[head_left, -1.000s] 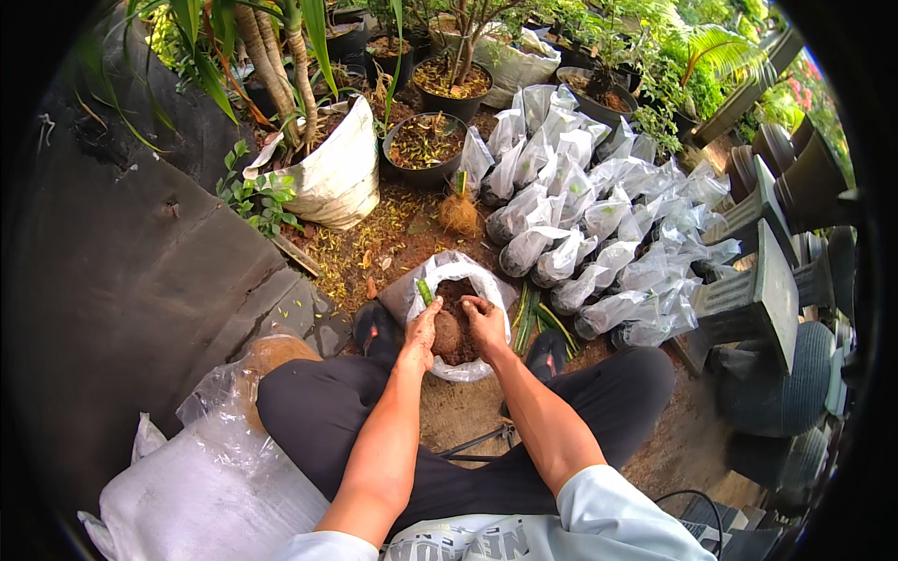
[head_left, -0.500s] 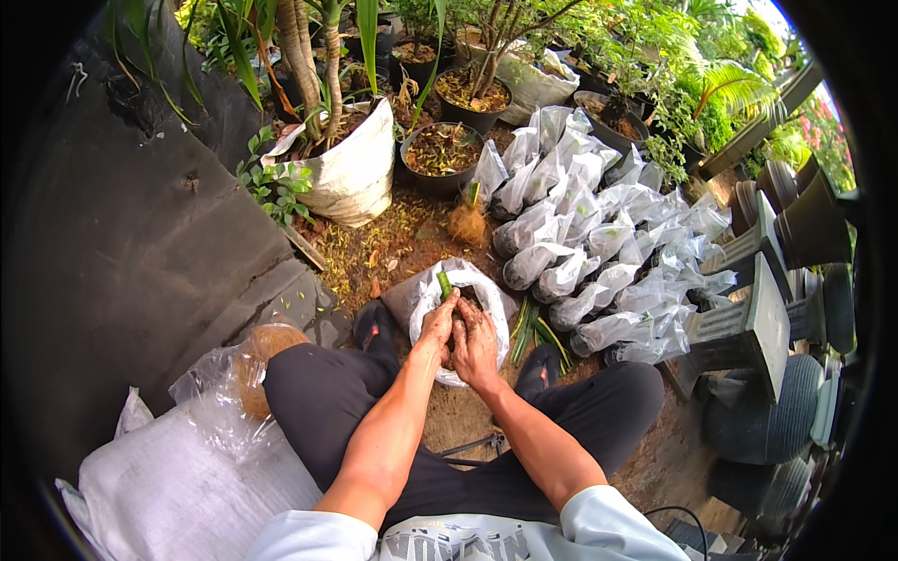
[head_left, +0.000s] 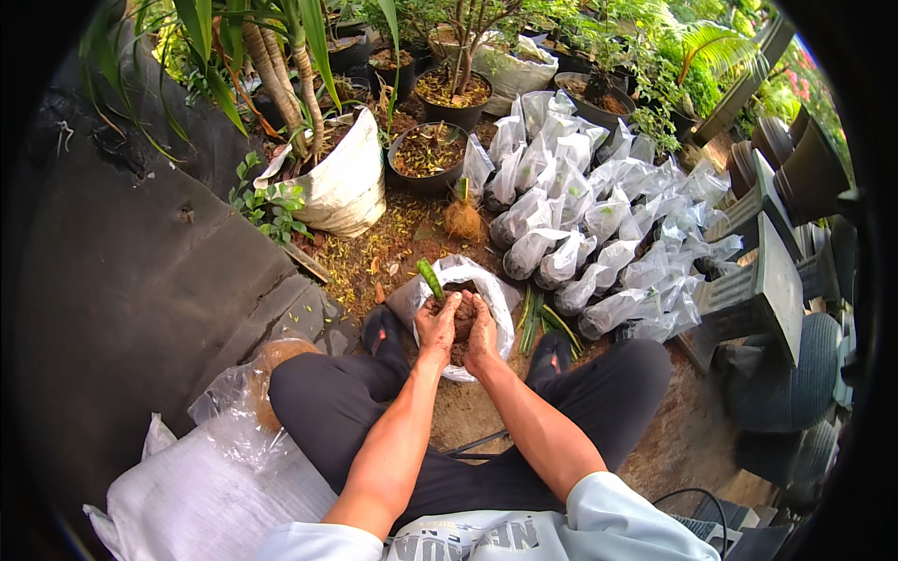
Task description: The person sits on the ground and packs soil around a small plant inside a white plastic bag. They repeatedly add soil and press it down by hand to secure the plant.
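Between my feet stands a white sack point(head_left: 505, 297) with its rim rolled open and dark soil inside. From its left side a short, thick green shoot point(head_left: 430, 278) sticks up, tilted to the left. My left hand point(head_left: 436, 329) and my right hand point(head_left: 482, 335) are cupped over the opening, palms facing each other. Moist brown soil point(head_left: 464, 318) lies gathered between them, and dirt coats the fingers. The base of the shoot is hidden by soil and my left hand.
Behind the sack sits a fibrous brown ball point(head_left: 464, 221) with a green stub. Many filled plastic bags point(head_left: 599, 215) stand to the right, cut green leaves point(head_left: 531, 318) before them. Potted plants point(head_left: 427, 154) line the back. A plastic-wrapped brown bundle point(head_left: 271, 374) and white sack point(head_left: 206, 486) lie left.
My hands have moved apart from being close together and now cup soil between them. The green shoot, more upright before, leans further left. The whole view has shifted slightly.
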Demonstrator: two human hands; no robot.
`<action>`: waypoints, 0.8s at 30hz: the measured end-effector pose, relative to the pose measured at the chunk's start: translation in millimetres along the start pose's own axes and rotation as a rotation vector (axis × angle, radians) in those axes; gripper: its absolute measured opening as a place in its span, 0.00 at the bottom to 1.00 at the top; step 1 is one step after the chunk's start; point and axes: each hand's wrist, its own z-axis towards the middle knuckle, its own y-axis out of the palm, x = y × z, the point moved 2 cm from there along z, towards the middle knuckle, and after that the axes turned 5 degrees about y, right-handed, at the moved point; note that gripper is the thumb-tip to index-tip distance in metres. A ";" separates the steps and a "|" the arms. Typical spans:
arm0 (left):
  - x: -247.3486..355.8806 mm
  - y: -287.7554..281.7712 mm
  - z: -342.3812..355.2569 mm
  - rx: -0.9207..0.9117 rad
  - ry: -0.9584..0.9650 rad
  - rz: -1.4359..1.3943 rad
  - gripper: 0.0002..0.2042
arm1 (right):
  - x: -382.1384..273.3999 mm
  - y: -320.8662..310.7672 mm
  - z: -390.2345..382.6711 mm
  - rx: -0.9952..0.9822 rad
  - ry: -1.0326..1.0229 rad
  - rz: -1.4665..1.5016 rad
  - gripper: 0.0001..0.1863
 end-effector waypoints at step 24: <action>13.4 18.5 -17.5 -0.069 0.432 0.401 0.13 | 2.7 -4.6 8.6 -0.100 0.157 0.194 0.22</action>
